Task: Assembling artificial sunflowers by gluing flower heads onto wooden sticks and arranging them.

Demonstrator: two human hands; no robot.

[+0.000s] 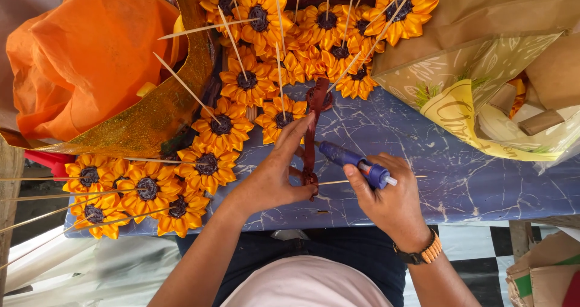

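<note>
Hands meet over the blue marble-patterned tabletop (pixel 423 162). Your left hand (pixel 272 177) is curled loosely, index finger stretched forward along a long dark-brown ribbon strip (pixel 310 138), thumb and other fingers pinching the strip's lower end near a thin wooden skewer (pixel 368 179) lying across the table. The strip runs up from your fingers to a brown rolled centre (pixel 319 96) at the edge of the flower pile. Your right hand (pixel 389 201) is closed around a small blue glue gun (pixel 353 161), its nozzle aimed at the ribbon just beside your left fingers; whether the tip touches the ribbon you cannot tell. A beaded orange and black wristband (pixel 423 254) sits on that wrist.

Beyond the strip, yellow satin-ribbon sunflowers with dark centres on skewers (pixel 260 17) crowd the far side, and a second cluster of them (pixel 145 189) lies left of your left hand. An orange plastic bag (pixel 84 59) and a gold glitter sheet (pixel 157 107) sit at far left; a yellow-patterned paper bag (pixel 483 95) stands at right.
</note>
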